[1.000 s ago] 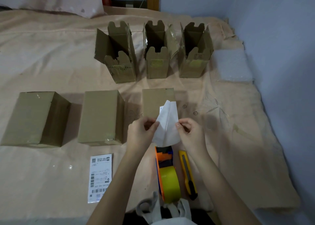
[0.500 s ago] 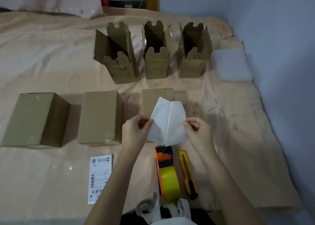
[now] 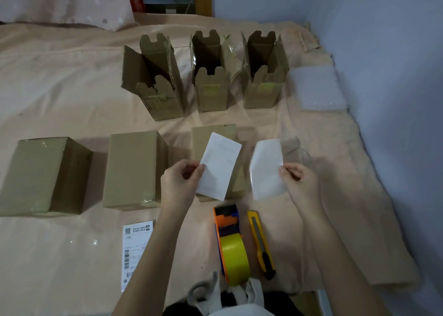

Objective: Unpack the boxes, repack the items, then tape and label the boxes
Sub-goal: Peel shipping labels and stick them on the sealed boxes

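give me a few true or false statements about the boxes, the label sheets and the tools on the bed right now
1. The left hand pinches a white sheet. True.
2. The right hand is empty. False: it pinches a second white sheet, held apart from the first.
3. Three open boxes stand in the far row. True.
4. The tape dispenser sits on top of a closed box. False: it lies on the bed cover, beside the yellow utility knife.
5. A printed shipping label lies on the cover near the left forearm. True.
6. All near-row boxes are open. False: the closed boxes have their flaps shut.
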`<state>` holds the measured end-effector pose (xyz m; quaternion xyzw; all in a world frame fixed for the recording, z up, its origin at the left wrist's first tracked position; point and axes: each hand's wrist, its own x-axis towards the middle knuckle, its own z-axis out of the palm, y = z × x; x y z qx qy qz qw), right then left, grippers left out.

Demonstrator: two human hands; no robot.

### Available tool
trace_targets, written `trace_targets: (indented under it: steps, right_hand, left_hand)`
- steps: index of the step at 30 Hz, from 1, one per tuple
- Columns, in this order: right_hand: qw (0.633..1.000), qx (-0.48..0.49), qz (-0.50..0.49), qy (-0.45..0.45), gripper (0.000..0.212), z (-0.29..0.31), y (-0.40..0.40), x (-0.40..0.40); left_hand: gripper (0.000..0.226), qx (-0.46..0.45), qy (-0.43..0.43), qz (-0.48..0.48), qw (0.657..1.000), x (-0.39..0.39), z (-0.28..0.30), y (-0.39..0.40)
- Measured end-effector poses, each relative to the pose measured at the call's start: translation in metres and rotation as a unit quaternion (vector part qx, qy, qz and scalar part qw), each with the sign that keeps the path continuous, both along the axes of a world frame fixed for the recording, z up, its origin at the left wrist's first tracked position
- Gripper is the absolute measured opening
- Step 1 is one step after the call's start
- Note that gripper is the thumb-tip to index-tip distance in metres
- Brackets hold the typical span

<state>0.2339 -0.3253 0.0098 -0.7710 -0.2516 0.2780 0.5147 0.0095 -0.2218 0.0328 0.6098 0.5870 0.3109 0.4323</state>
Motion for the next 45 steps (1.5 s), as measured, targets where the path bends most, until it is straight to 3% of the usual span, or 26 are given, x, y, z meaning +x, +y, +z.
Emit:
trace_targets:
  steps: [14, 19, 21, 23, 27, 30, 33, 37, 40, 45]
  right_hand:
    - [0.992, -0.122, -0.014, -0.018, 0.009, -0.075, -0.008, 0.035]
    - [0.964, -0.148, 0.012, -0.221, 0.009, -0.079, -0.016, 0.032]
    - [0.951, -0.188, 0.011, -0.247, 0.010, -0.072, -0.016, 0.028]
    - [0.952, -0.200, -0.006, -0.233, 0.005, -0.065, -0.015, 0.024]
    - [0.982, -0.084, -0.030, -0.169, 0.008, -0.027, -0.008, 0.000]
    - [0.999, 0.011, 0.023, -0.045, 0.012, 0.013, 0.003, -0.028]
    - [0.995, 0.008, 0.093, 0.029, 0.013, 0.036, 0.015, -0.053]
    - [0.990, 0.012, 0.113, 0.081, 0.026, 0.050, 0.024, -0.072]
    - [0.990, 0.021, 0.115, 0.078, 0.021, 0.054, 0.026, -0.077]
    - [0.984, 0.048, 0.083, 0.153, 0.012, 0.057, 0.029, -0.082]
  left_hand:
    - [0.016, -0.014, -0.024, -0.028, 0.999, 0.013, -0.001, -0.010]
    - [0.013, -0.016, -0.019, -0.032, 0.999, 0.017, -0.002, -0.010]
    - [0.010, -0.020, -0.017, -0.035, 0.999, 0.018, -0.003, -0.010]
    - [0.008, -0.022, -0.015, -0.038, 0.999, 0.019, -0.004, -0.012]
    - [0.003, -0.001, 0.008, -0.029, 1.000, 0.021, 0.000, -0.016]
    - [0.005, 0.031, 0.019, -0.031, 0.999, 0.024, 0.004, -0.019]
    - [0.007, 0.073, 0.029, -0.041, 0.996, 0.028, 0.010, -0.023]
    - [0.006, 0.181, 0.049, -0.063, 0.980, 0.032, 0.013, -0.031]
    - [0.011, 0.236, 0.069, -0.080, 0.966, 0.036, 0.013, -0.036]
    - [0.015, 0.283, 0.071, -0.088, 0.952, 0.041, 0.015, -0.044]
